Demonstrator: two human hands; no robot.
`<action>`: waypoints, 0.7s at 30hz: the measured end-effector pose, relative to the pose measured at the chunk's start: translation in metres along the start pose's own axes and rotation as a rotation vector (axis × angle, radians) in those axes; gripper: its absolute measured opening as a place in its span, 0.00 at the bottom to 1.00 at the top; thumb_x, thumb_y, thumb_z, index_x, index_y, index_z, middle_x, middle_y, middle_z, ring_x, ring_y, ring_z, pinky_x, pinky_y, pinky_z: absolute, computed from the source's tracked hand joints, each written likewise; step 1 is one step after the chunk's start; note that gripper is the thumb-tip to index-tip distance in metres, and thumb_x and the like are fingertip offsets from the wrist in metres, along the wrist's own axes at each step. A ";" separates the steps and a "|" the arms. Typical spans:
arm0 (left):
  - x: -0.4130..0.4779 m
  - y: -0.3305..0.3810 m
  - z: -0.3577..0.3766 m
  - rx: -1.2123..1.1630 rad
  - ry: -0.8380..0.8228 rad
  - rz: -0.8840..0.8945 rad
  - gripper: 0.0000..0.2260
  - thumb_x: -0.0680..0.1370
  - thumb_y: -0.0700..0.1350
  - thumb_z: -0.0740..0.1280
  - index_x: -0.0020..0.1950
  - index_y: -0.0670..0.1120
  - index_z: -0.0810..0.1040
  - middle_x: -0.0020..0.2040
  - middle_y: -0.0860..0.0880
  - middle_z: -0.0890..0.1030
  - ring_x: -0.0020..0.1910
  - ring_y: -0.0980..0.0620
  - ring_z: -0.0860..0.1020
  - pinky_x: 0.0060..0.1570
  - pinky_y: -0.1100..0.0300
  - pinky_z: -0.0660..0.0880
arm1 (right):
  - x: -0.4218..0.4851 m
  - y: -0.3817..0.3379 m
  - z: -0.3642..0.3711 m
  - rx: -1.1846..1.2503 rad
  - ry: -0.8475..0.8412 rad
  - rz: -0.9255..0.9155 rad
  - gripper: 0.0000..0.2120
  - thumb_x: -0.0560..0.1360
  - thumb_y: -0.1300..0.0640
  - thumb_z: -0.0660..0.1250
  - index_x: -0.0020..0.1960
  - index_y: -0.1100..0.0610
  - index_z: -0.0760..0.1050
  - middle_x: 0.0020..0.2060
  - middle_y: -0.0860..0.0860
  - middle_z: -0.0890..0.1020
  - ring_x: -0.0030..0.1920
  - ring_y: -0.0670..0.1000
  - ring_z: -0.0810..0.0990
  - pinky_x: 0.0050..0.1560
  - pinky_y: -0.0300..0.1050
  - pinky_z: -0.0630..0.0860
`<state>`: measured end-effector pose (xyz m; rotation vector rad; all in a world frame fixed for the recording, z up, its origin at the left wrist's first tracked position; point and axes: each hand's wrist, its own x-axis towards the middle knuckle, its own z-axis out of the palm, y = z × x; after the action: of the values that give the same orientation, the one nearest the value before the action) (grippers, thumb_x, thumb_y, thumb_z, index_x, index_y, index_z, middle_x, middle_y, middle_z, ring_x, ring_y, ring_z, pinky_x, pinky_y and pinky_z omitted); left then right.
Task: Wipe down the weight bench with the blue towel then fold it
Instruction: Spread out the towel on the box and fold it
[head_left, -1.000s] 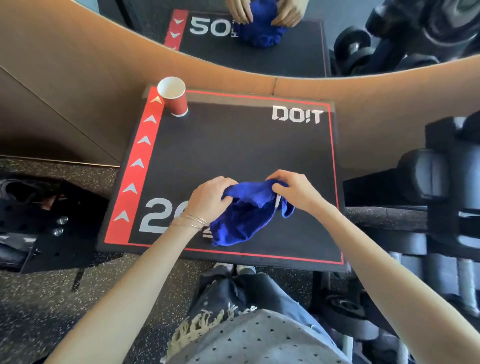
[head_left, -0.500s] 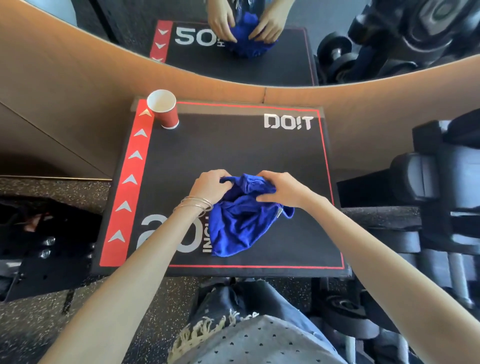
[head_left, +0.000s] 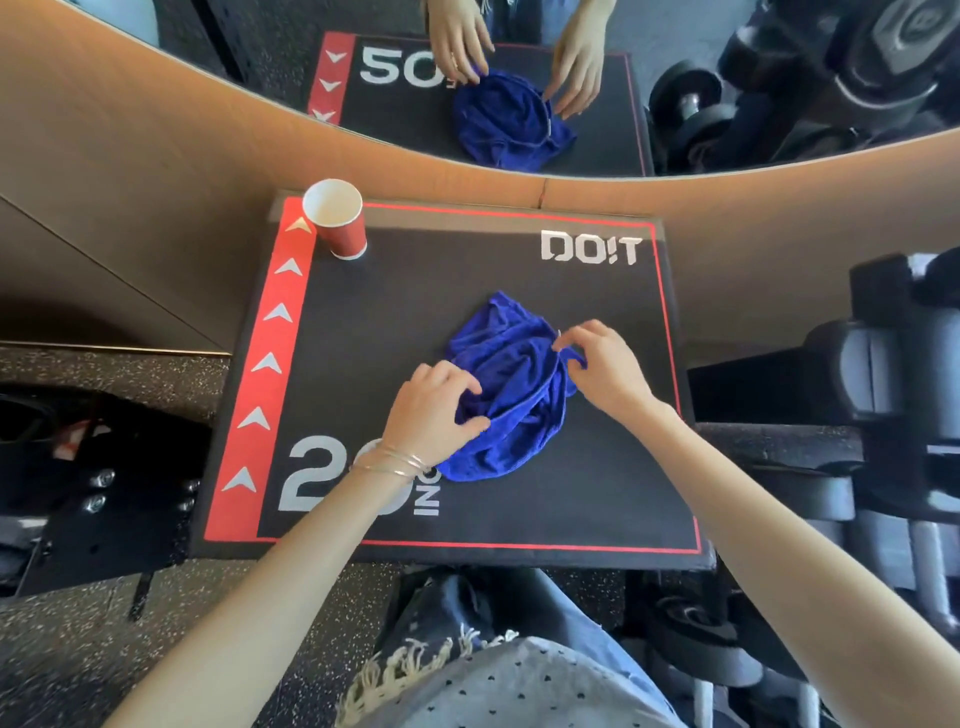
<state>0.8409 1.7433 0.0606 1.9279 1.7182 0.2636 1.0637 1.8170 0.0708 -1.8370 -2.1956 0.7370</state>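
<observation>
Both my hands are working on the blue towel (head_left: 506, 364), which is lying crumpled near the middle of the black weight bench (head_left: 395, 312). My left hand (head_left: 431, 410) is curling its fingers into the towel's near-left folds, and my right hand (head_left: 605, 371) is pinching its right edge. A red paper cup (head_left: 340, 221) is standing upright at the bench's far-left corner.
</observation>
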 end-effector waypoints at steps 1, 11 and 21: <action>-0.003 0.000 0.005 0.066 -0.044 0.025 0.20 0.70 0.55 0.71 0.59 0.50 0.76 0.58 0.51 0.75 0.55 0.46 0.72 0.55 0.53 0.71 | -0.005 0.004 0.003 -0.021 -0.028 0.004 0.16 0.72 0.69 0.61 0.55 0.57 0.79 0.53 0.55 0.77 0.51 0.59 0.74 0.51 0.51 0.74; -0.010 0.005 0.040 0.490 -0.179 0.105 0.35 0.65 0.58 0.74 0.67 0.48 0.66 0.69 0.46 0.63 0.58 0.45 0.69 0.49 0.55 0.70 | -0.046 0.000 0.041 -0.493 -0.065 -0.240 0.23 0.66 0.64 0.71 0.60 0.54 0.76 0.61 0.50 0.77 0.68 0.56 0.69 0.63 0.53 0.67; -0.026 -0.010 0.019 0.365 0.078 0.318 0.21 0.56 0.34 0.75 0.47 0.48 0.84 0.31 0.51 0.79 0.27 0.48 0.77 0.32 0.59 0.76 | -0.066 0.013 0.034 -0.482 -0.003 -0.413 0.13 0.58 0.61 0.80 0.40 0.52 0.81 0.43 0.49 0.82 0.44 0.54 0.81 0.47 0.50 0.77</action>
<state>0.8372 1.7142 0.0453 2.4915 1.5849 0.1473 1.0743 1.7464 0.0471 -1.4516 -2.8037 0.1357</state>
